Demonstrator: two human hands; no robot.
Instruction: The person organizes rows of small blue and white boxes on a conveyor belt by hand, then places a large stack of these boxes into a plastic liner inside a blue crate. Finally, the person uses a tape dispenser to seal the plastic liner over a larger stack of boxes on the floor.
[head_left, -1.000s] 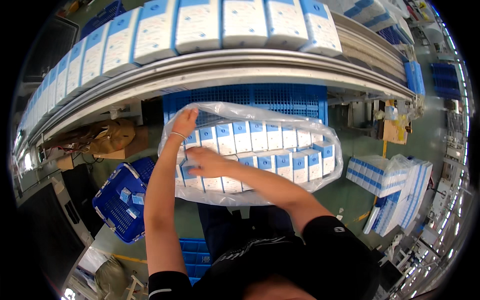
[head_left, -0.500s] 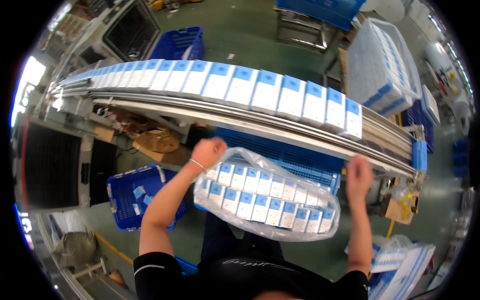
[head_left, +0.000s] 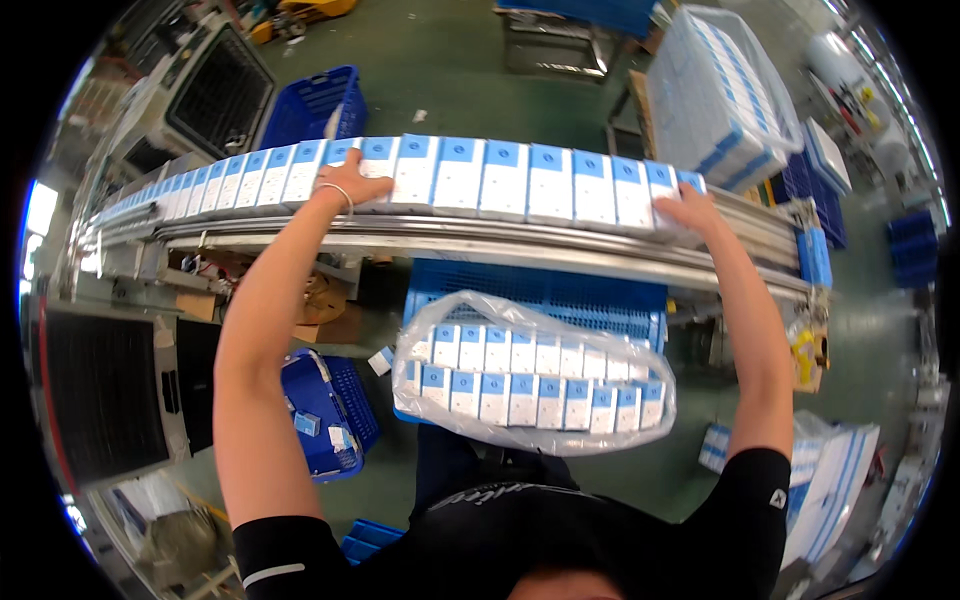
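A long row of small white-and-blue cartons [head_left: 502, 180] stands side by side on a conveyor [head_left: 735, 240]. Left of the row's middle, my left hand [head_left: 350, 184] lies against the cartons with thumb and fingers spread. At the right end, my right hand [head_left: 690, 208] is closed round the last carton, its thumb on the front; some fingertips are hidden. Nearer to me, a clear plastic bag [head_left: 535, 440] lies open-mouthed, with two rows of similar cartons inside. Neither hand touches the bag, which rests by a blue perforated crate [head_left: 535, 285].
Below my left forearm is a blue basket [head_left: 330, 465] with a few loose cartons; another blue basket [head_left: 345, 95] stands beyond the conveyor. A large bagged stack of cartons [head_left: 705, 100] is at the far right. More wrapped packs [head_left: 835, 490] lie at the near right.
Both hands have moved away from me, from beside the bag to the cartons on the conveyor. The left came off the bag's edge; the right reached the row's end.
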